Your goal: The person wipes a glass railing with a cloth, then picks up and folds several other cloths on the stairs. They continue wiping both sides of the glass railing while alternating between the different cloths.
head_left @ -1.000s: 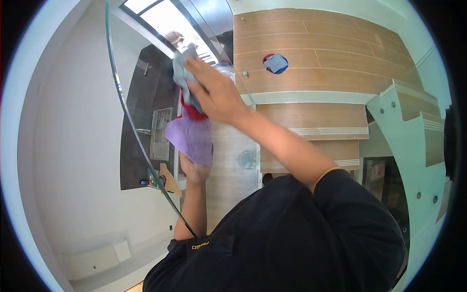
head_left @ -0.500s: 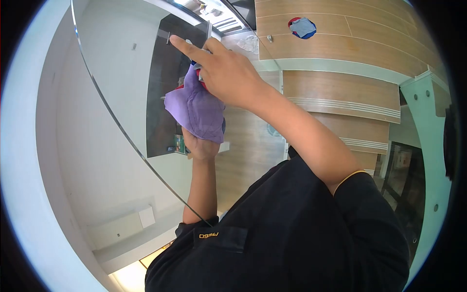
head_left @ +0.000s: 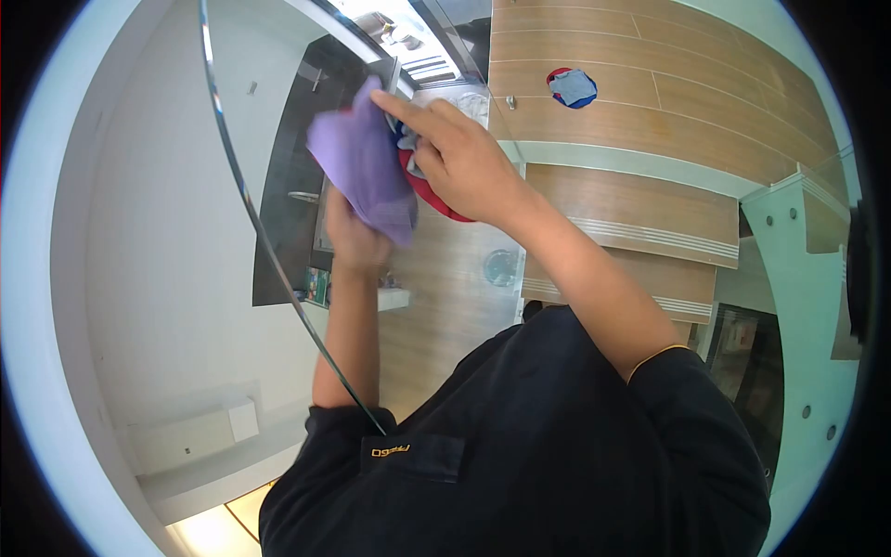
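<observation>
Blue-red cloth [head_left: 572, 87] on wooden floor [head_left: 705, 104]

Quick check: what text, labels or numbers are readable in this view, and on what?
Yellow logo on the black shirt pocket: a short word, too blurred to read.
Green items beyond the glass panel: print too small to read.
Purple cloth in the left hand, red cloth in the right hand: no text.

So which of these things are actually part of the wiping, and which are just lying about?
In use:
left hand, gripping the purple cloth
right hand, holding the red and blue cloth
glass panel

Lying about:
bundled cloth on the wooden floor
wooden steps
white box on the wall
</observation>
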Demonstrator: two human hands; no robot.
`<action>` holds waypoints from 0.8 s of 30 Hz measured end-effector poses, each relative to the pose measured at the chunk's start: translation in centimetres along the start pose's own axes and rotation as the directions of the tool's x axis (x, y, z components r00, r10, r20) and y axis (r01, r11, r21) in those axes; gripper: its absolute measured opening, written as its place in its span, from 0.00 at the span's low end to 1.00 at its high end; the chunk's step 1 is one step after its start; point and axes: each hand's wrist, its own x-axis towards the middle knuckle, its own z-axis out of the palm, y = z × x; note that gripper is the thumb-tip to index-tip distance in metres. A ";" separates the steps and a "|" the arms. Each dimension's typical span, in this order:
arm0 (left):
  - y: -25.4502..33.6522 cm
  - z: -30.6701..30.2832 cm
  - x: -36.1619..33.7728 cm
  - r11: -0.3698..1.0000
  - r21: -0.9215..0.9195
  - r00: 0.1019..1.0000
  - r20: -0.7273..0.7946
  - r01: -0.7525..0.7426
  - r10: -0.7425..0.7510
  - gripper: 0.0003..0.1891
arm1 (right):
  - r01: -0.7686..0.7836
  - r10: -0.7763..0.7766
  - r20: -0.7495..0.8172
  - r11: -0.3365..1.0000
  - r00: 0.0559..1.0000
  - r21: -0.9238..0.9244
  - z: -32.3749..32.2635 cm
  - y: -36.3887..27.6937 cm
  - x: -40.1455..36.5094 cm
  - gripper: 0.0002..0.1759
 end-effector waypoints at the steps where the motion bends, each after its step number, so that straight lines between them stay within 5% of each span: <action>1: 1.1 0.2 2.3 0.985 -0.168 0.999 0.050 0.028 -0.019 0.24 | 0.004 -0.004 0.015 1.000 1.000 -0.012 0.1 0.4 -0.5 0.34; 2: 2.0 0.5 4.0 0.979 -0.200 0.994 0.106 0.042 -0.021 0.25 | 0.006 -0.006 0.031 1.000 1.000 -0.022 0.4 0.9 -1.4 0.34; 5: 1.5 1.8 5.9 0.999 -0.024 0.989 -0.141 -0.038 0.034 0.23 | -0.018 0.016 0.091 1.000 0.996 0.025 -0.5 2.4 -5.4 0.36; 9: -0.7 0.8 1.7 0.998 0.063 0.988 -0.150 -0.027 0.036 0.25 | -0.315 0.320 0.248 0.947 0.914 -0.061 -4.9 6.5 -15.0 0.38; 11: -1.6 1.1 0.3 0.994 0.087 0.994 -0.078 -0.072 0.079 0.26 | -0.434 0.492 0.220 0.862 0.842 -0.264 -7.9 8.9 -20.7 0.38; 13: -1.2 -0.2 1.2 0.997 0.075 1.000 -0.008 -0.004 0.005 0.25 | -0.479 0.559 0.121 0.787 0.820 -0.389 -11.0 11.9 -27.5 0.38; 14: -1.1 -0.5 1.9 0.997 0.070 0.999 0.024 0.024 -0.026 0.26 | -0.569 0.671 0.112 0.695 0.733 -0.439 -12.8 12.6 -30.1 0.36; 17: -0.4 1.2 4.8 0.998 0.041 0.989 -0.147 0.038 -0.031 0.22 | -0.693 0.837 0.050 0.483 0.545 -0.536 -17.8 13.9 -36.1 0.33; 19: -0.2 1.4 4.7 0.993 0.112 0.999 -0.025 -0.045 0.048 0.21 | -0.664 0.808 -0.066 0.431 0.585 -0.612 -20.8 15.9 -41.7 0.32; 21: -0.3 2.5 4.4 0.987 0.116 0.994 -0.010 -0.111 0.113 0.20 | -0.833 0.911 -0.228 0.182 0.342 -0.523 -23.5 16.0 -45.3 0.32; 24: -0.4 4.0 2.4 0.988 0.061 0.984 -0.103 -0.139 0.145 0.18 | -0.887 0.859 -0.405 0.110 0.311 -0.448 -26.7 16.8 -53.9 0.29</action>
